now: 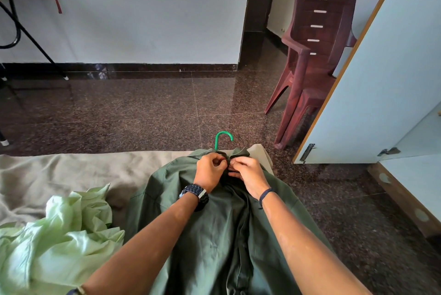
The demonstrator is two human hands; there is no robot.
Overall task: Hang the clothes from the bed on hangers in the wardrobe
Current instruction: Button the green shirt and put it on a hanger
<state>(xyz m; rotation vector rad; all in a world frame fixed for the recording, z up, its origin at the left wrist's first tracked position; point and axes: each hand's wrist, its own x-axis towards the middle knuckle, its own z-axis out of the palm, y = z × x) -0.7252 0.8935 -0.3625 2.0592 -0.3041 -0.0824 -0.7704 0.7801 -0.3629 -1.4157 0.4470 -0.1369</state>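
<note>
Dark speckled granite flooring [143, 108] fills the room beyond a bed [47, 175] covered in a beige sheet, with a white wall behind. One dark green shirt [214, 235] is spread flat on the bed's near edge, its collar pointing away from the person. One green hanger [223, 138] is seen inside it, only the hook showing past the collar. Both hands are brought together at the collar: the left hand [208, 171] and the right hand [248, 175] are each curled and pinching the fabric at the top of the placket (whether a button is held cannot be told). One crumpled light green garment [59, 235] lies to the left of the shirt. One stack of maroon plastic chairs [315, 56] stands beside the open wardrobe door [372, 79] on the right.
</note>
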